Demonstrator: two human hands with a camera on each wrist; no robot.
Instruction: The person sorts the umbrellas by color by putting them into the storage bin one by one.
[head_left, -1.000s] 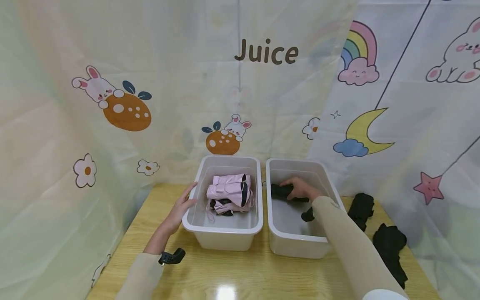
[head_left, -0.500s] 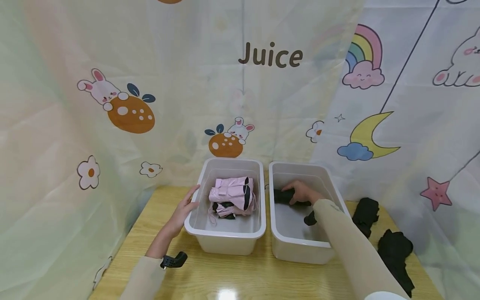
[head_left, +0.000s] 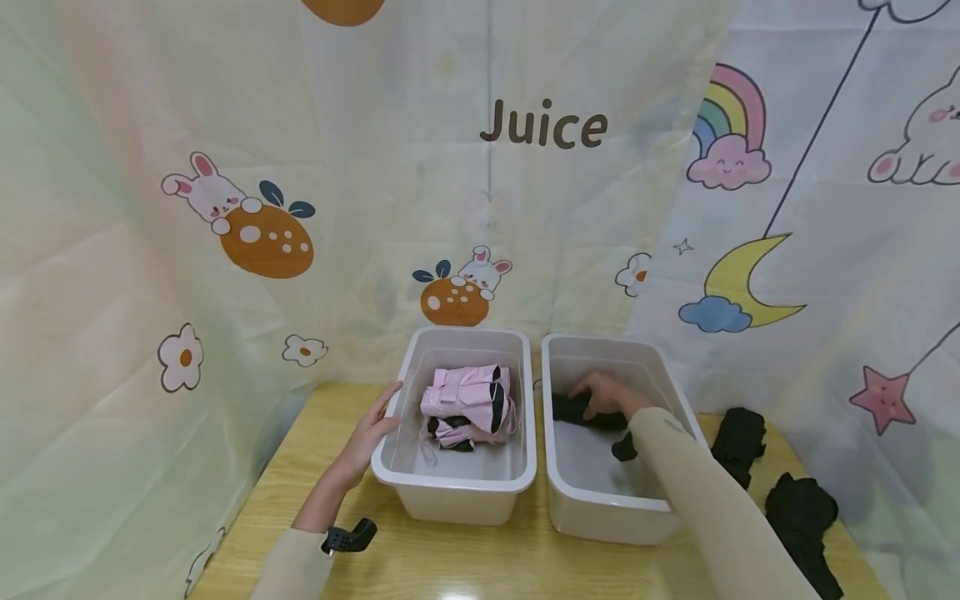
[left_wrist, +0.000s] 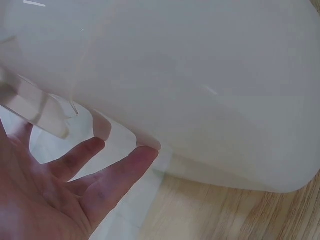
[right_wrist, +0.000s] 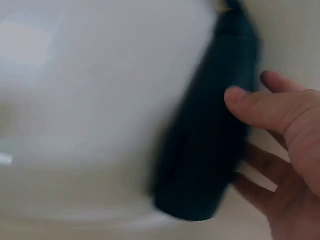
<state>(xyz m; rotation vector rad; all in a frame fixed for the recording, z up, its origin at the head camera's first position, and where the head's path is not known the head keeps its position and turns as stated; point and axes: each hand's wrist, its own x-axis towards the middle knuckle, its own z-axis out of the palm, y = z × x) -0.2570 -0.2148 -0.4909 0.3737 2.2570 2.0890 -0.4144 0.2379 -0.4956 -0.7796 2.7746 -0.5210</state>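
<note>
My right hand (head_left: 606, 396) reaches into the right grey-white bin (head_left: 600, 498) and holds a black rolled-up cloth bundle (head_left: 566, 407) by the far wall. In the right wrist view the thumb lies across the dark bundle (right_wrist: 205, 130), with the fingers along its other side. A smaller black piece (head_left: 623, 448) shows beside the right sleeve. With fingers extended, my left hand (head_left: 367, 442) touches the outer left side of the left bin (head_left: 457, 482). Inside that bin are pink rolled garments (head_left: 461, 402) with black lining, piled together, a thin cord hanging from them.
Two more black cloth bundles, one farther back (head_left: 738, 442) and one nearer (head_left: 802, 525), lie on the wooden table (head_left: 420, 554) right of the bins. A printed curtain (head_left: 360, 275) hangs close behind and at both sides.
The head view has shifted slightly, so everything sits a little lower and to the right. Both hands keep nearly the same places on the bin and the black bundle.
</note>
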